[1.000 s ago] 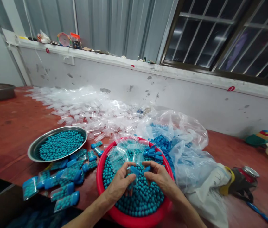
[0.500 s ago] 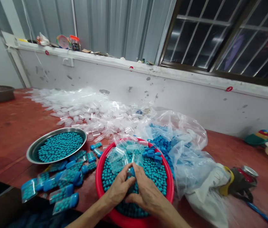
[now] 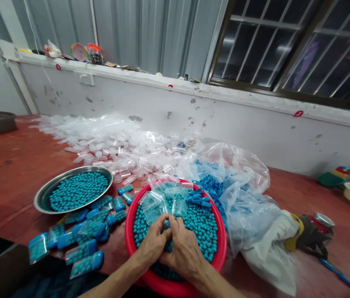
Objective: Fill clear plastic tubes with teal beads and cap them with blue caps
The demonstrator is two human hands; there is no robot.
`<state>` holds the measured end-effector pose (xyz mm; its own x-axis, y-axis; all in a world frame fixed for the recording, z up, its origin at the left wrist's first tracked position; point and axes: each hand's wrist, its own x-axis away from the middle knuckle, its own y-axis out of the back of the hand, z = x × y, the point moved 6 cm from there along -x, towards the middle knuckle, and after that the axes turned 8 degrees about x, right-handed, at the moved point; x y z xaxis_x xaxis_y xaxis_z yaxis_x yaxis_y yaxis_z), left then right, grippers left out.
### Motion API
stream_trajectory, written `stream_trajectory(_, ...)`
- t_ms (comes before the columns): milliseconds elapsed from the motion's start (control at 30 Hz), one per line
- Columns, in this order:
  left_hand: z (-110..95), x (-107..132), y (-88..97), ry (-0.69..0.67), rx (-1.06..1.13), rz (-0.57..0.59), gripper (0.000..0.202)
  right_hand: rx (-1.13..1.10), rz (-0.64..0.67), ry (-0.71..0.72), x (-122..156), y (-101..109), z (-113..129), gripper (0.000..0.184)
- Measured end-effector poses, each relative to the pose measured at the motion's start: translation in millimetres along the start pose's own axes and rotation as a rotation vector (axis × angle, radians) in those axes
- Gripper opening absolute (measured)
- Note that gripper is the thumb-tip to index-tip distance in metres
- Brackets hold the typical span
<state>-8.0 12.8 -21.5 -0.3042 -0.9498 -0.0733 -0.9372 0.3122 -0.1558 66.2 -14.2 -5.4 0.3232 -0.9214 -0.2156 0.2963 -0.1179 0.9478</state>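
At the red table (image 3: 10, 169), right hand (image 3: 185, 248) has moved against left hand (image 3: 152, 242).

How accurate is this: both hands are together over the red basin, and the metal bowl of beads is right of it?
The side is wrong: the head view shows the metal bowl of beads left of the red basin. The left hand and right hand are together over it.
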Motion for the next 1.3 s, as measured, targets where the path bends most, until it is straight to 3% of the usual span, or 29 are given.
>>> stream_trajectory(100, -7, -2, 0.8, -0.041, -0.063, -0.045, 0.02, -0.197, 0.056, 0.039, -1, 6, -7, 0.076)
stream_trajectory(200, -18, -1, 15.9, 0.046, -0.081, -0.089, 0.033, -0.374, 0.02, 0.006, -3, 20, -29, 0.069)
stream_trajectory(267, -31, 3, 41.9, 0.089, -0.119, -0.168, 0.041, -0.378, -0.016, -0.067, -3, 26, -47, 0.049)
stream_trajectory(367, -61, 13, 96.2, -0.087, -0.312, -0.373, 0.042, -0.289, 0.006, -0.102, 2, 29, -56, 0.028)
stream_trajectory(433, -73, 22, 128.9, -0.103, -0.589, -0.558, 0.046, -0.204, 0.073, -0.089, 7, 27, -48, 0.03)
stream_trajectory(500, -81, 31, 142.9, -0.164, -0.814, -0.694, 0.049, -0.093, 0.162, -0.042, 12, 21, -34, 0.043)
stream_trajectory(567, -82, 35, 132.6, -0.259, -0.913, -0.667, 0.044, 0.013, 0.242, 0.022, 16, 13, -19, 0.052)
stream_trajectory(667, -64, 33, 83.8, -0.321, -0.95, -0.354, 0.034, 0.066, 0.273, 0.072, 17, 3, -12, 0.041)
stream_trajectory(767, -29, 30, 31.0, -0.19, -1.02, -0.017, 0.038, -0.045, 0.23, 0.086, 15, 1, -17, 0.034)
stream_trajectory(833, -8, 28, 8.7, -0.115, -1.032, 0.109, 0.047, -0.183, 0.2, 0.098, 13, 5, -21, 0.03)
stream_trajectory(967, 15, 21, -5.4, -0.051, -0.984, 0.197, 0.046, -0.413, 0.238, 0.118, 15, 14, -24, 0.025)
stream_trajectory(1100, 13, 17, -6.7, 0.025, -0.912, 0.262, 0.04, -0.429, 0.311, 0.136, 10, 23, -33, 0.021)
stream_trajectory(1200, 7, 13, -11.1, 0.099, -0.9, 0.274, 0.028, -0.286, 0.163, 0.055, -11, 38, -62, 0.022)
stream_trajectory(1267, 5, 8, -15.9, 0.156, -0.874, 0.23, 0.019, -0.047, -0.021, -0.074, -30, 49, -88, 0.029)
stream_trajectory(1300, 6, 4, -18.8, 0.195, -0.818, 0.193, 0.014, 0.071, -0.049, -0.128, -38, 50, -100, 0.033)
